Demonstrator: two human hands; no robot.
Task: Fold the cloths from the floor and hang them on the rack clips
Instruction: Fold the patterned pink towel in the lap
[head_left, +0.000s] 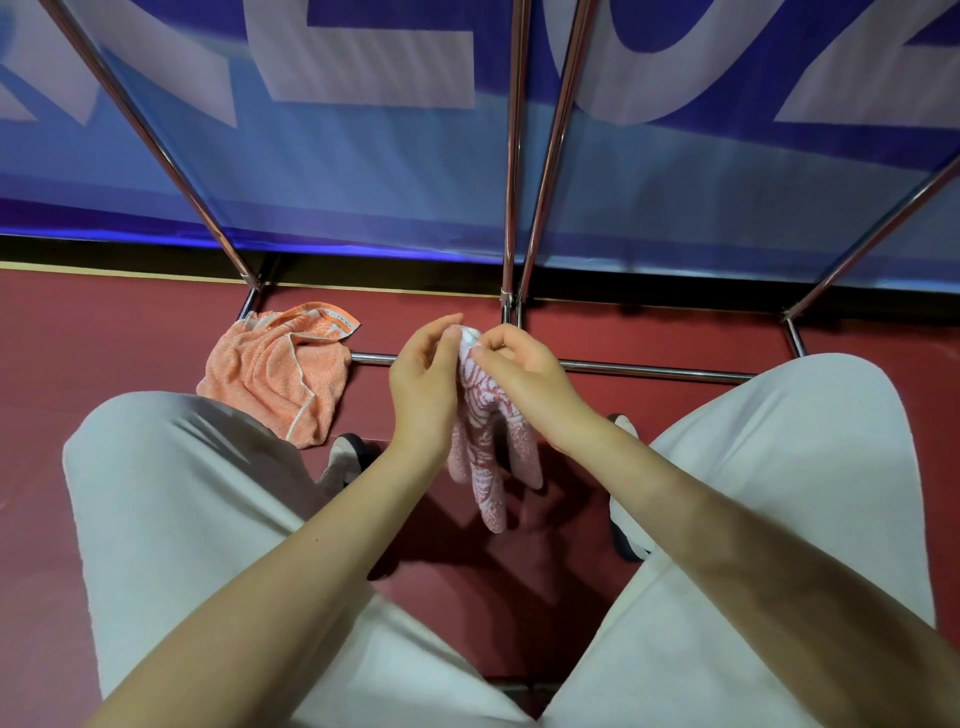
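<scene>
pink cloth (488, 447): top pinched by left hand (423, 384) and right hand (524, 382); orange cloth (280, 366) on floor (104, 338), 9 o'clock of the hands.

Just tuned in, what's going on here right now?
A person is crouched by a metal rack, holding a pink-and-white patterned cloth up off the red floor. Both the left hand and right hand pinch its top edge, and the rest hangs down. An orange cloth lies crumpled on the floor, untouched.
</scene>
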